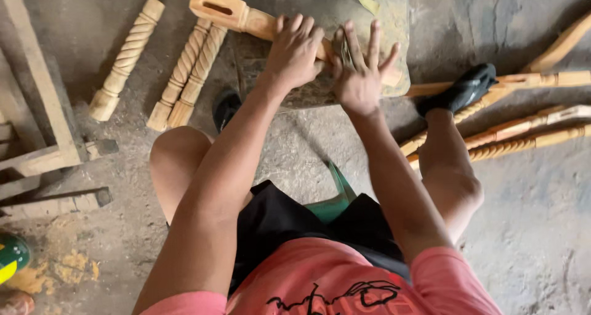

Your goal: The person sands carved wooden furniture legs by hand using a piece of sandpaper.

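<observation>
Leftmost, at ten o'clock on the floor, a twisted wooden spindle (125, 58) is seen, with two more spindles (188, 73) just beside it. At twelve o'clock a slotted wooden leg (233, 13) lies across a stone block (381, 19), pressed by the left hand (294, 51), curled over it, and the right hand (361, 70), fingers spread flat. Further turned legs (523, 130) lie at three o'clock

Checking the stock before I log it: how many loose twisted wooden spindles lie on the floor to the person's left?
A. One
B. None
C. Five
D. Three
D: one twisted spindle lies apart, and a touching pair lies beside it on the floor.
</observation>
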